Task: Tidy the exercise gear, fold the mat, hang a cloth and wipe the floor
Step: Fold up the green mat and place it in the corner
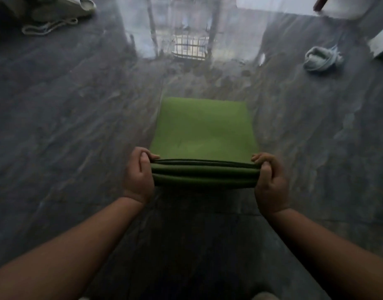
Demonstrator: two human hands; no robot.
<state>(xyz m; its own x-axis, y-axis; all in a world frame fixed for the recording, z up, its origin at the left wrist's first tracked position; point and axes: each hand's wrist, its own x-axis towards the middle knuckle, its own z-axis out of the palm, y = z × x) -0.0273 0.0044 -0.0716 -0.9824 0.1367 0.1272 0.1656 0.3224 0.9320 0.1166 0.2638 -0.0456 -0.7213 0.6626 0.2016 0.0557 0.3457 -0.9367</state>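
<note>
Dark glossy floor (67, 131): the left hand (139, 175) and right hand (270, 185) each grip one end of the green mat's (204, 128) folded layers, fingers curled around them.

My fingers (152, 156) curl over the folded edge of the flat green foam mat (204, 128), so most of their tips are hidden behind its stacked layers. How many layers are stacked I cannot tell. At 11 o'clock a pale shoe with a looped cord (49, 27) is cut off by the top edge. At 1 o'clock a dark reddish stick (320, 3) runs out of the frame, and what it belongs to is unclear. The crumpled pale blue cloth (322, 59) at 2 o'clock is blurred. The glossy dark stone floor (56, 126) smears the reflection at 12 o'clock.
</note>
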